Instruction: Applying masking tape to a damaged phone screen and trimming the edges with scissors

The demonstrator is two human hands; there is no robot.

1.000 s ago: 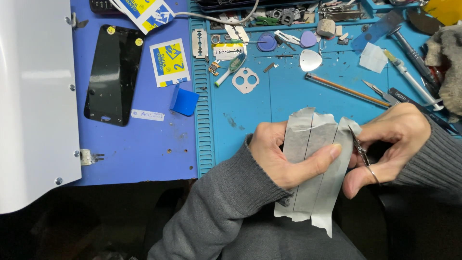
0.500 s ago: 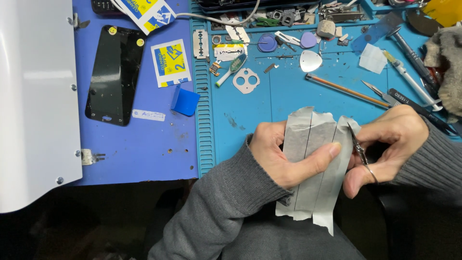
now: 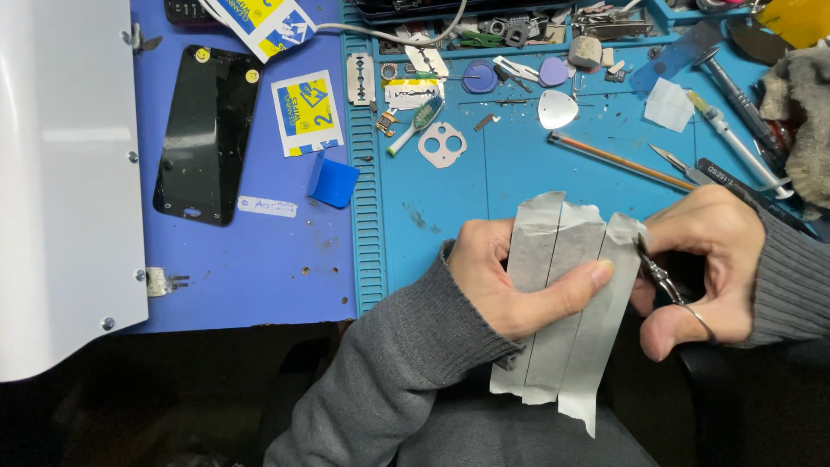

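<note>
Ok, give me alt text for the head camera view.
A left hand holds a grey sheet of overlapping tape strips while the right hand works small scissors at its edge, above a blue work mat strewn with small tools.

Grey tape strips (image 3: 566, 294), blue mat (image 3: 450, 190), black phone screen (image 3: 206, 134), grey sleeve (image 3: 406, 380)

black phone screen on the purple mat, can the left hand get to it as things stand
Probably not yet: the left hand grips the grey tape strips. The mat between it and the black phone screen looks free otherwise.
</note>
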